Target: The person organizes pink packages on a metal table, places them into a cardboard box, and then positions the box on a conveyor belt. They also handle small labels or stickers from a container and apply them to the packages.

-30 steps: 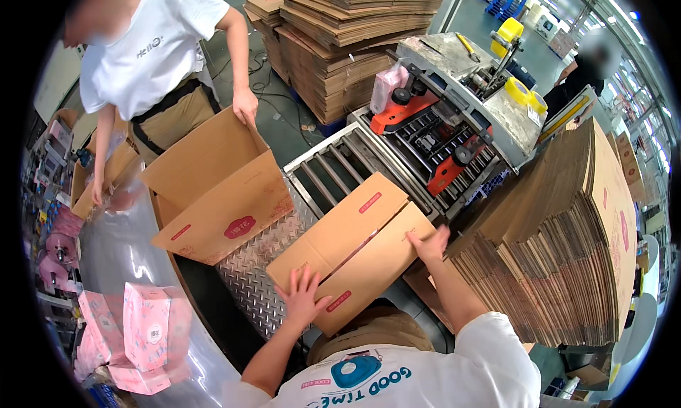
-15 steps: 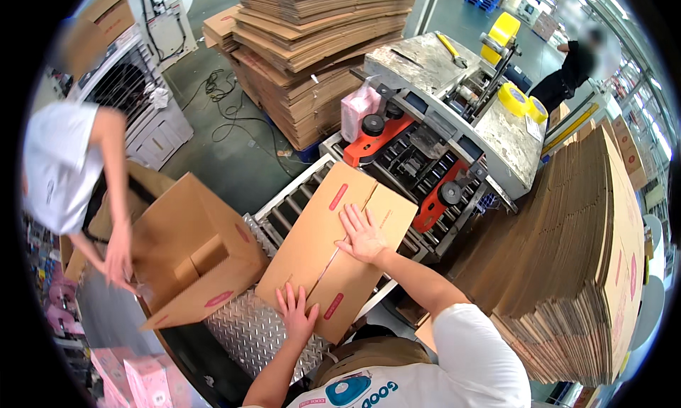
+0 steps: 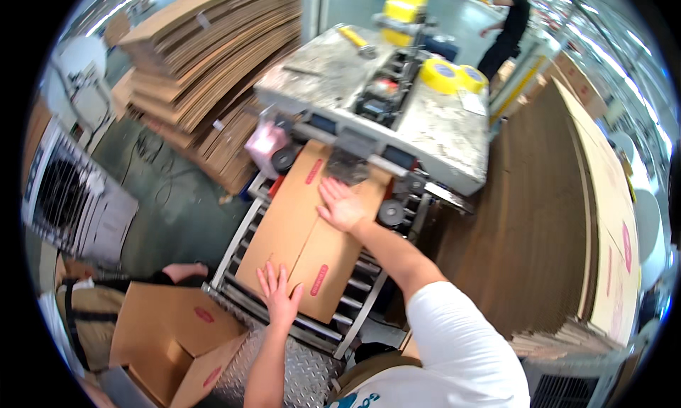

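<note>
The closed brown cardboard box (image 3: 308,230) lies lengthwise away toward the grey taping machine (image 3: 397,103) (on rollers); the open right hand (image 3: 340,206) presses flat at its far end, the open left hand (image 3: 279,294) at its near end.

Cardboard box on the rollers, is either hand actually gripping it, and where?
Neither grips it. The left hand lies flat on the cardboard box near its close edge; the right hand presses flat on its far top.

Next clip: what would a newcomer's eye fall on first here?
The closed cardboard box at centre lies on a roller conveyor, with the left hand flat on its near end and the right hand on its far end by the grey taping machine. Tall stacks of flattened cardboard stand upper left.
</note>
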A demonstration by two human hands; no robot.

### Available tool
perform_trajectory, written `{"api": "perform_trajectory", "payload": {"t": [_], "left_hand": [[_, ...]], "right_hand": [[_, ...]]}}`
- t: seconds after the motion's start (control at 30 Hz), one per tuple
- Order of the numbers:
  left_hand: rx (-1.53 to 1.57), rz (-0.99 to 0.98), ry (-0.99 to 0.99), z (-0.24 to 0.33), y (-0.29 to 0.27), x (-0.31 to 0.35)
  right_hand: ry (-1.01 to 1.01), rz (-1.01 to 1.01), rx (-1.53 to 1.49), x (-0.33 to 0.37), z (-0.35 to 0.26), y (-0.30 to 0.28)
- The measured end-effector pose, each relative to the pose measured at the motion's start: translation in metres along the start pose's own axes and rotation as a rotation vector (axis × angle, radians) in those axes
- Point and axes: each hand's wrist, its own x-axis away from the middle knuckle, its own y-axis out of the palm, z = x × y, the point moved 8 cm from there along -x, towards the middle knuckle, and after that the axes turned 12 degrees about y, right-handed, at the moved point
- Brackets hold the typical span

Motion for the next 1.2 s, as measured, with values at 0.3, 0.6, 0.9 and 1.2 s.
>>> {"api": "perform_trajectory", "payload": {"t": [0.3, 0.6, 0.9, 1.2], "left_hand": [[0.218, -0.18, 0.07, 0.015, 0.051, 0.166], [0.273, -0.531, -0.427, -0.065, 0.06, 0.411], [0.404, -0.612, -0.561, -0.074, 0.073, 0.574], [0.494, -0.281, -0.667, -0.104, 0.006, 0.591]], "right_hand": [[0.375, -0.186, -0.706, 0.163, -0.13, -0.043], [-0.139, 0.556, 0.15, 0.258, -0.158, -0.485], [0.374, 0.126, 0.445, 0.354, -0.056, -0.524], [0.152, 1.17, 0.774, 0.412, -0.154, -0.682]]}}
